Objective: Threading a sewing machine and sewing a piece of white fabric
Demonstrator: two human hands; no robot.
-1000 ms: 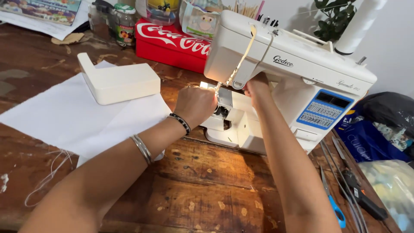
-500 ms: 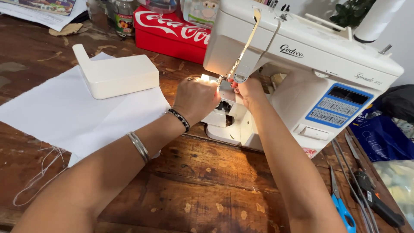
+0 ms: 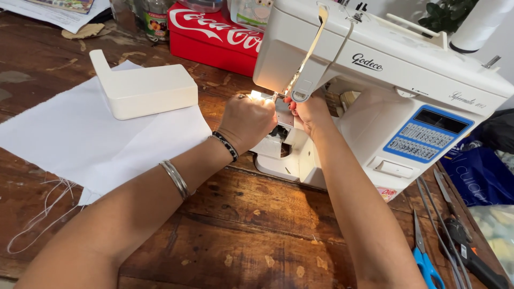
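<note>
Soft, even daylight fills the room, and the wooden table [image 3: 241, 225] shows only faint shadows beneath the forearms. The sewing machine [image 3: 396, 91] lamp glares hot white at about 12 o'clock from the left hand [image 3: 247, 120]. Focus stays crisp in the middle; the edges stretch slightly.

Hidden and cut-off items, needle area and frame edges

I cannot see the needle behind my left hand [image 3: 247, 120] and right hand [image 3: 309, 108]; fingertip grip unreadable. Scissors [image 3: 425, 262] right of my right arm run off the bottom edge; red tin [image 3: 211, 35] beyond my left hand is cropped at the top.
</note>
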